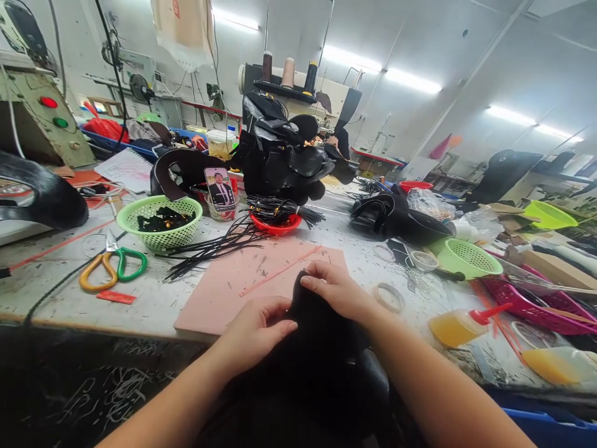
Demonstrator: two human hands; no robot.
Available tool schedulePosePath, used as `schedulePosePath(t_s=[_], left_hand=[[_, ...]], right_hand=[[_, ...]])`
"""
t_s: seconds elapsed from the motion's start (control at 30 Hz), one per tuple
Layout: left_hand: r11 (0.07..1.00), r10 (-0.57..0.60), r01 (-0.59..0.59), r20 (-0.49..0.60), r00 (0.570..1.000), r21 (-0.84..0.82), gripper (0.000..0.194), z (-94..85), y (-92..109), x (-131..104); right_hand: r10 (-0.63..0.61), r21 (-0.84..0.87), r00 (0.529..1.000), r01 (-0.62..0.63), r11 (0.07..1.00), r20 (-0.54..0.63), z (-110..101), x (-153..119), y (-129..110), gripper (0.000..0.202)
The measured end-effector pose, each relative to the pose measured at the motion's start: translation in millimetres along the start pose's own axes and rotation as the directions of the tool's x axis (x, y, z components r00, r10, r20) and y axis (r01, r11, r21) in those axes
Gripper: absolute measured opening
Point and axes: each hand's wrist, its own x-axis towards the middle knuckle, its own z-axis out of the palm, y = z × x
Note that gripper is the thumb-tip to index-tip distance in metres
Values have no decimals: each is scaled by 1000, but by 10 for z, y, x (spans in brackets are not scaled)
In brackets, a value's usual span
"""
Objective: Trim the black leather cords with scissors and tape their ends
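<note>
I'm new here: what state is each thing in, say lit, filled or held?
Black material: pinched by the right hand
Scissors: lying flat, blade opening unclear
Phone: upright, lit
Left green basket: holding black parts
Red-nozzled bottle: holding yellow liquid
Thread spools: upright
Ceiling lights: on

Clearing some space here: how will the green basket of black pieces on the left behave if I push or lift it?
The green basket is probably light for its size, its plastic walls being full of holes. Low and wide, it seems unlikely to tip. The small black pieces look loose, so they may slide if it tilts.
</note>
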Motion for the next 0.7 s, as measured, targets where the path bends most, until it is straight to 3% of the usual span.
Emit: schedulePosePath(t_s=[0.1, 0.17, 0.23, 0.3, 0.37, 0.47, 0.7], left_hand=[[1000, 2, -4, 71, 998, 15, 23, -72, 9, 23], [992, -10, -3, 102, 995, 128, 23, -119, 48, 40], [948, -2, -7, 26, 1000, 318, 25, -132, 102, 56], [879, 46, 19, -124, 991, 477, 29, -106, 144, 78], [845, 76, 57, -226, 971, 532, 36, -58, 148, 110], [865, 68, 68, -250, 966, 498, 36, 0, 75, 172], [980, 116, -98, -101, 988, 172, 33, 33, -107, 227]], right_hand=[[-9, -49, 999, 7, 999, -38, 40, -13, -3, 12], [-9, -113, 998, 1, 994, -69, 70, -27, -13, 14], [-22, -176, 994, 3, 984, -108, 98, -38, -31, 16], [-48, -208, 988, 16, 978, -149, 122, -42, -49, 17], [-65, -197, 982, 30, 980, -175, 141, -42, -60, 17], [-53, -103, 985, 37, 994, -165, 158, -42, -52, 17], [41, 160, 994, -24, 987, -106, 169, -34, 2, 18]])
